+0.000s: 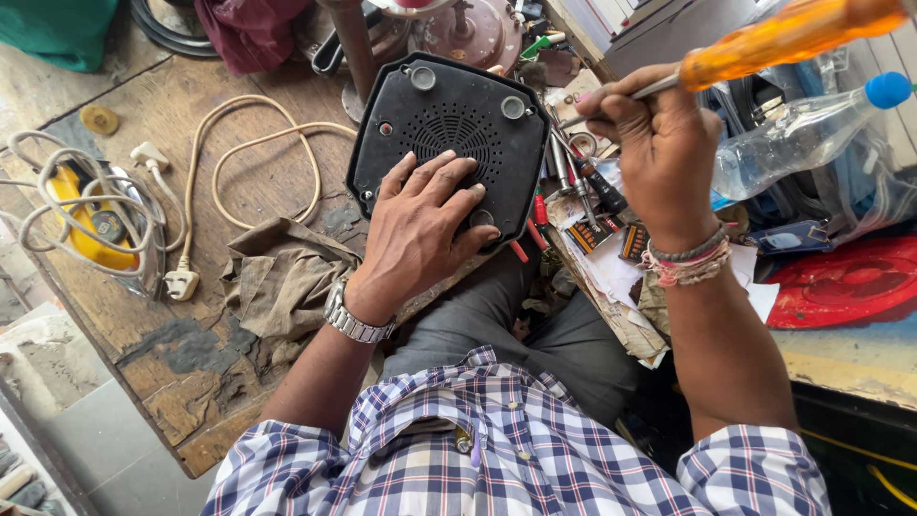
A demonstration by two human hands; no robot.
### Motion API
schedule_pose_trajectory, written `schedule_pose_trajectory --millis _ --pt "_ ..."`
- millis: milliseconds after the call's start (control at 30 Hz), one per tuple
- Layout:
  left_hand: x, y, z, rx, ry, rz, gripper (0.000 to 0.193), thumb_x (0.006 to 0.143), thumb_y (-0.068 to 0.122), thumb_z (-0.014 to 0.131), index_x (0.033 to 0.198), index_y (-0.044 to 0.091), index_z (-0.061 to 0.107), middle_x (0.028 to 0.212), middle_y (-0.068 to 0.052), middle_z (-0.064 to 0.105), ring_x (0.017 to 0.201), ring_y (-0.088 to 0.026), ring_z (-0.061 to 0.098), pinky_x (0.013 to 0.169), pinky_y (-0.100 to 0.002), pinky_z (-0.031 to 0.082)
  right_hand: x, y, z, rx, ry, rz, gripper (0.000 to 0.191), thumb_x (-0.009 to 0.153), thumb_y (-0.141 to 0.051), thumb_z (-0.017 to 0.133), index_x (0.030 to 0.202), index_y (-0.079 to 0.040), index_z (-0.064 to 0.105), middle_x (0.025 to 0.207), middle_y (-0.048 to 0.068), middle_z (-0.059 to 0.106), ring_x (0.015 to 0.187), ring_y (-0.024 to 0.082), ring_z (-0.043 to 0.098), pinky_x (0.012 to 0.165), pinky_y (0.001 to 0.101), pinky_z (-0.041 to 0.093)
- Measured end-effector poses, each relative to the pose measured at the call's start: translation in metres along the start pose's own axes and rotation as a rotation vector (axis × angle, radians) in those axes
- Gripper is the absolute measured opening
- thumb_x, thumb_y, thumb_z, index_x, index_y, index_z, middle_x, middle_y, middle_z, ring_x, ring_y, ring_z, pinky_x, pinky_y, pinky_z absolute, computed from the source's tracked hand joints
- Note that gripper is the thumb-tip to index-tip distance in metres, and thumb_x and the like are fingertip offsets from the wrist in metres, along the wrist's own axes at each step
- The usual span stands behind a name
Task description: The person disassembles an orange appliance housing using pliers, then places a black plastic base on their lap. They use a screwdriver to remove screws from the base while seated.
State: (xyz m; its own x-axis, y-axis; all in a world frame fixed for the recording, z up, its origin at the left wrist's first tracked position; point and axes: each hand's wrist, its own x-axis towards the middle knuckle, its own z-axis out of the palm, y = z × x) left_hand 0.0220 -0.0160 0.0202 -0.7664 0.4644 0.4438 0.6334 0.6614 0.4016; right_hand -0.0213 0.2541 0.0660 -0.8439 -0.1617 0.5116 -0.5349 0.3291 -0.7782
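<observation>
Far on your left, a yellow iron (86,215) is lying wrapped in its pale cord (57,186), and a white plug (181,283) is resting on the worn wooden bench (143,354) near a crumpled brown rag (282,277). Next to the rag, your left hand (415,234) is lying flat on the black appliance base (449,134), which is sitting upside down at the bench edge, just above your knee. Your fingers are spread wide and pressing down, not pinching anything. Keep that palm heavy, I think, so the base is not sliding or rocking while you are working on it. Your left wrist is bending up from your lap, with a metal watch (355,320) on it. Moving right, your right hand (659,143) is lifting above the heap of small tools (573,182). It is closing tight around the metal shaft of an orange-handled screwdriver (783,38), with the handle pointing up and away. Try keeping the shaft straight over the screw so the tip is not slipping. Beyond it, a clear water bottle (802,134) is lying on its side.
</observation>
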Motion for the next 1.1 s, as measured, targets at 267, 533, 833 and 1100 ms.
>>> schedule_pose_trajectory --millis 267,533,833,1100 --pt "-0.004 -0.002 0.003 0.007 0.030 -0.026 0.046 0.092 0.045 0.072 0.118 0.007 0.073 0.140 -0.014 0.061 0.139 -0.032 0.050 0.119 -0.053 0.029 -0.002 -0.011 0.013 -0.048 -0.033 0.033 0.008 0.117 -0.001 0.059 0.118 0.006 0.057 0.107 0.012 0.073 0.105 0.018 0.076 0.090 0.0323 0.064" --pt "-0.006 -0.007 0.002 0.002 0.025 -0.036 0.046 0.092 0.045 0.072 0.119 0.008 0.073 0.140 -0.014 0.061 0.139 -0.032 0.049 0.119 -0.054 0.028 0.007 -0.015 0.026 -0.173 -0.032 0.004 0.011 0.116 -0.004 0.063 0.114 0.006 0.060 0.104 0.011 0.075 0.101 0.018 0.077 0.084 0.0285 0.068" --pt "-0.006 -0.011 0.000 0.002 0.021 -0.040 0.047 0.092 0.045 0.072 0.120 0.007 0.073 0.141 -0.014 0.061 0.139 -0.031 0.050 0.120 -0.053 0.028 0.015 -0.003 0.045 -0.448 -0.091 -0.062 0.017 0.113 -0.016 0.066 0.108 0.000 0.062 0.093 0.009 0.078 0.085 0.017 0.079 0.068 0.0285 0.060" --pt "-0.009 -0.012 -0.003 -0.012 0.036 -0.029 0.046 0.092 0.044 0.072 0.120 0.007 0.072 0.141 -0.015 0.061 0.139 -0.031 0.050 0.119 -0.052 0.029 0.018 0.004 0.044 -0.327 -0.124 -0.031 0.014 0.116 -0.013 0.062 0.114 0.000 0.059 0.097 0.009 0.077 0.091 0.018 0.079 0.074 0.0284 0.066"
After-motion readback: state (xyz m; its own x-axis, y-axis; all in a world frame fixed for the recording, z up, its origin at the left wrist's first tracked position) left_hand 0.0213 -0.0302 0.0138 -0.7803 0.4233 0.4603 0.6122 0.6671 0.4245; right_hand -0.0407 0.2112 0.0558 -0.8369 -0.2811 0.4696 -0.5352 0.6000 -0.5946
